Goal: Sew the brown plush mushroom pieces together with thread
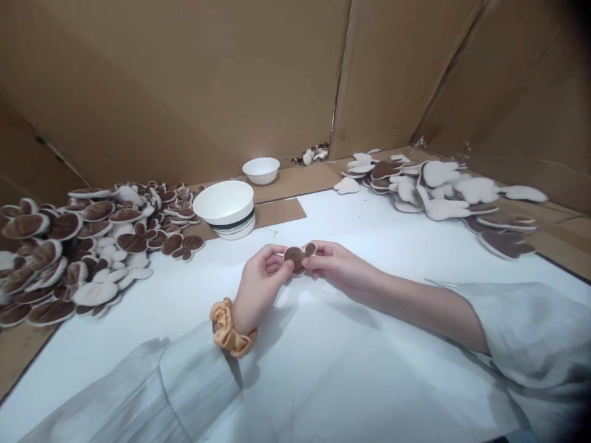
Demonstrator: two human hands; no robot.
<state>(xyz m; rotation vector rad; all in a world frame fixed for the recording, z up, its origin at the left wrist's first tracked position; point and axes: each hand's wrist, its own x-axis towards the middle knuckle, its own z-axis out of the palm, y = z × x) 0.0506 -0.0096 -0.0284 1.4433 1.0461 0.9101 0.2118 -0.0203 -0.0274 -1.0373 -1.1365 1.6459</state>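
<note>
Between my two hands, above the white tabletop, is a small brown fabric piece point(293, 253) with pale edges and rounded lobes. My left hand point(265, 274) pinches its left side between thumb and fingers. On its right side, the thumb and fingers of my right hand point(339, 264) are closed on the same piece. Its underside is hidden by my fingers. A gold scrunchie point(229, 329) is around my left wrist.
A large heap of similar brown-and-white fabric pieces point(96, 246) lies at the left. Another pile of fabric pieces point(434, 187) lies at the back right. A white tub with black bands point(225, 206) and a smaller white bowl point(261, 171) stand before the cardboard wall point(184, 86).
</note>
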